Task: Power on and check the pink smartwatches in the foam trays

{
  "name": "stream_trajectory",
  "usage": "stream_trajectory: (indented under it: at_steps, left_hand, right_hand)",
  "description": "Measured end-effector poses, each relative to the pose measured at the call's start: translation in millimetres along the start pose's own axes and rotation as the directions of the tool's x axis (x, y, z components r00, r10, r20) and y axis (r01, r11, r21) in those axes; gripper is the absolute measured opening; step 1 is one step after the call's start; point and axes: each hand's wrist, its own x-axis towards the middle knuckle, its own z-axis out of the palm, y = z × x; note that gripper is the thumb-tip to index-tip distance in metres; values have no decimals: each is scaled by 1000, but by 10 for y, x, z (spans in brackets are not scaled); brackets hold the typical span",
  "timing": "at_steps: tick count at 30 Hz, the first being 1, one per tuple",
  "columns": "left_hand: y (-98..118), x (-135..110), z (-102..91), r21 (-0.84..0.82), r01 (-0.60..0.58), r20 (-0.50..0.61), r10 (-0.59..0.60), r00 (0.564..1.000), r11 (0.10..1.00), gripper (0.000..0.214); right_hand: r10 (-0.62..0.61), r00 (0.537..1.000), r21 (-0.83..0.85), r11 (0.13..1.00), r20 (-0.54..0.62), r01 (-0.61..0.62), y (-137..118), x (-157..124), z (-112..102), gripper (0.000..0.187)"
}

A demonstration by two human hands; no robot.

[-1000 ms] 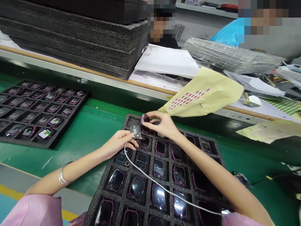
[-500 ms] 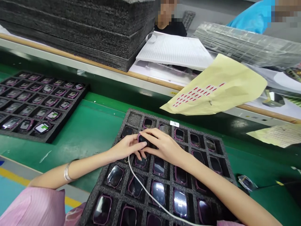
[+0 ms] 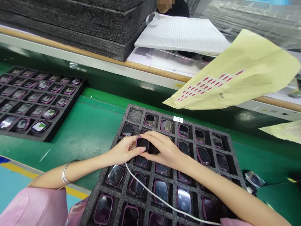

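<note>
Above a black foam tray (image 3: 135,115), a purple-framed smartwatch body (image 3: 142,143) with a dark screen is held between both hands. My left hand (image 3: 124,150) grips it from the left, thumb lying along the lower part of the screen. From the right, my right hand (image 3: 168,152) is curled around its upper and lower edges with the fingertips. A white cable (image 3: 152,197) comes out from under my left hand and runs down to the right across the tray; its end there is hidden. Similar dark-screened watches sit in the tray's pockets.
Another foam tray (image 3: 53,133) of watches lies at left, several with lit screens. A shelf edge (image 3: 162,73) crosses behind, bearing stacked black foam (image 3: 94,31) and a notebook (image 3: 178,34). Yellow paper (image 3: 235,72) hangs over it. A label (image 3: 178,119) marks the near tray. A person sits beyond.
The view has shifted and tilted down slightly. Both hands stay on the same watch, which now faces up more openly; the left fingers seen beneath it before are now hidden.
</note>
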Motion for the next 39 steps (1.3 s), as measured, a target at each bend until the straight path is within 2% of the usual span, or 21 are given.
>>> stream_trajectory:
  at_steps: [16,24,27,29,32,35,39]
  left_hand:
    - [-17,-22,-11,81,-3,18,1,1000,997,22]
    - [21,-26,-9,57,32,42,-35,999,998,25]
    - [2,-31,-37,33,56,65,-58,996,998,27]
    - [-18,-37,-69,0,90,83,-90,992,996,30]
    - [-31,-48,-121,-61,105,116,-97,988,993,35]
    - [-15,-56,-152,-68,93,156,-82,984,993,38]
    - [3,-79,-163,-31,51,238,-42,970,998,36]
  right_hand:
    - [28,1000,9,1000,2,-28,0,-15,11,45]
    - [30,997,-13,999,-71,-31,-49,-16,43,42]
    - [36,997,42,999,-72,-33,-55,-15,51,43]
    - [54,997,155,987,-50,-45,-47,-4,36,48]
    - [101,995,428,899,8,-95,-13,18,9,46]
    - [164,984,659,733,66,-167,27,36,14,33]
    - [175,972,822,523,157,-227,37,39,49,30]
